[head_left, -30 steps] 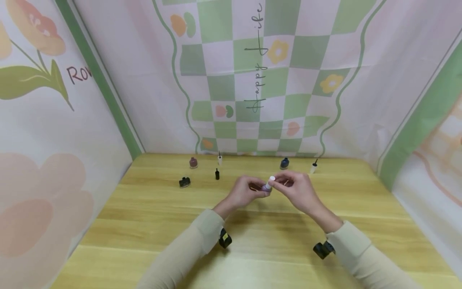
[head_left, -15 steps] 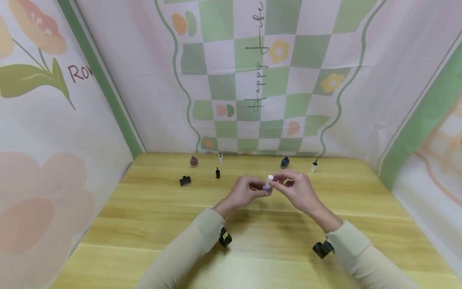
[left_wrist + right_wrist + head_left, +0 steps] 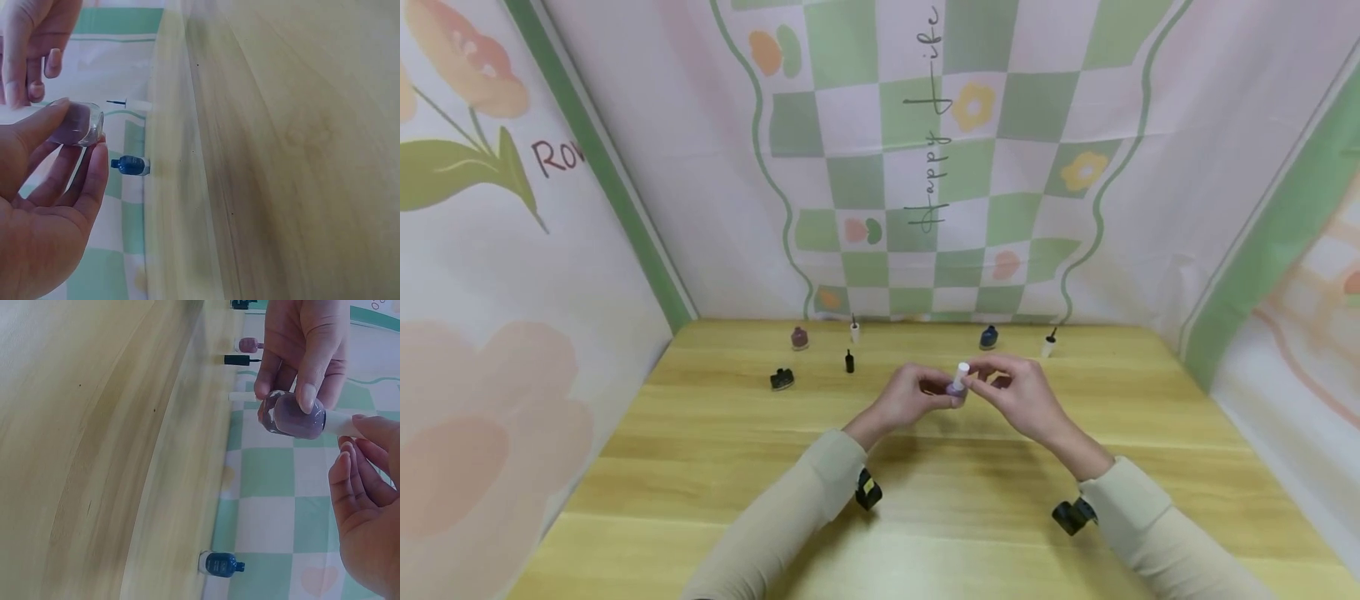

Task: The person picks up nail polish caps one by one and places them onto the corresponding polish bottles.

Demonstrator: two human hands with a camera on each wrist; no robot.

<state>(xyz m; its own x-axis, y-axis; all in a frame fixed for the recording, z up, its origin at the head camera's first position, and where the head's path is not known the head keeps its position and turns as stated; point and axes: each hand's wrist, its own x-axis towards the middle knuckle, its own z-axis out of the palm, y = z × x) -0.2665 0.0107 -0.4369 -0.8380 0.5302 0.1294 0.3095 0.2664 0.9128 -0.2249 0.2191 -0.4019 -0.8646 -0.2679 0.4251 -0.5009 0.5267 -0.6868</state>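
A nail polish bottle (image 3: 292,417) of clear glass with mauve polish is held above the table, its white cap (image 3: 962,373) seated on the neck. My left hand (image 3: 910,398) grips the glass body between thumb and fingers. With thumb and fingertips, my right hand (image 3: 1017,395) pinches the white cap. In the right wrist view, my left thumb lies across the glass. The left wrist view shows the bottle's base, while the cap there is mostly hidden behind my left hand.
Uncapped polish bottles stand toward the back: dark pink (image 3: 800,338), black (image 3: 782,379) and blue (image 3: 988,337). Near them are brush caps standing brush up: a black cap (image 3: 850,362), a left white cap (image 3: 854,332) and a right white cap (image 3: 1048,343). A patterned cloth (image 3: 917,200) hangs behind the table (image 3: 760,467).
Both hands keep their hold on the bottle and cap. The white cap's tilt shifts slightly. The whole head view also shifts a little.
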